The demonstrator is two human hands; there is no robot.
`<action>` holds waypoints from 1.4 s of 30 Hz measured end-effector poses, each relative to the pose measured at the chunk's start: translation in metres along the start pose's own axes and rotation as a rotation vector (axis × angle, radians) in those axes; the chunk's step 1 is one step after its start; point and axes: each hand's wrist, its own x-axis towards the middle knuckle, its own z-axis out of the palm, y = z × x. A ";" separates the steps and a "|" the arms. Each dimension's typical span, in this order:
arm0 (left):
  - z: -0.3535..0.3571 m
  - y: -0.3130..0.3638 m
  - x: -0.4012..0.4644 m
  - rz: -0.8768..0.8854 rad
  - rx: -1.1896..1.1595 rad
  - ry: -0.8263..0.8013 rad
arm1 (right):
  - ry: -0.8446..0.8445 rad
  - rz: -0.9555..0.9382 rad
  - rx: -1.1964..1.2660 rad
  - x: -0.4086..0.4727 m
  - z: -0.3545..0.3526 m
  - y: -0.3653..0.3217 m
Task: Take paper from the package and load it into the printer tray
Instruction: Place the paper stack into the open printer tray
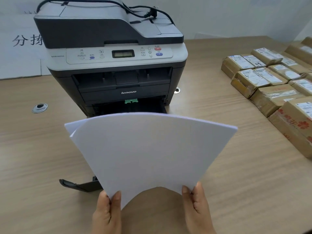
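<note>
The printer (111, 53) stands on the tabletop (236, 174), toward the back. A cable (135, 11) lies on top of it. In front of the printer, the pulled-out tray (81, 184) lies under a paper stack (148, 152) held between the left hand (107, 215) and right hand (197, 210). Parcels (270, 85) lie to the right.

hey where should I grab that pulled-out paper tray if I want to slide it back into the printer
Probably by the tray's dark front lip, coming from your own side of the table. Only its left front corner shows; the paper stack held by the left hand and right hand hides the rest. That lip faces you, in line with the printer slot.
</note>
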 end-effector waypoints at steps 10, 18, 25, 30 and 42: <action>0.003 0.005 -0.003 0.053 0.110 0.087 | 0.073 0.009 -0.086 -0.001 -0.003 -0.012; -0.006 0.035 0.007 0.006 0.139 0.061 | 0.049 0.033 -0.098 0.017 -0.008 -0.055; -0.013 0.070 0.025 -0.084 0.110 0.014 | -0.022 0.106 -0.154 0.042 -0.004 -0.080; -0.014 0.078 0.044 -0.234 0.082 -0.048 | -0.047 0.149 -0.264 0.057 -0.002 -0.099; -0.008 0.081 0.061 -0.337 0.184 -0.071 | -0.127 0.172 -0.323 0.077 0.000 -0.109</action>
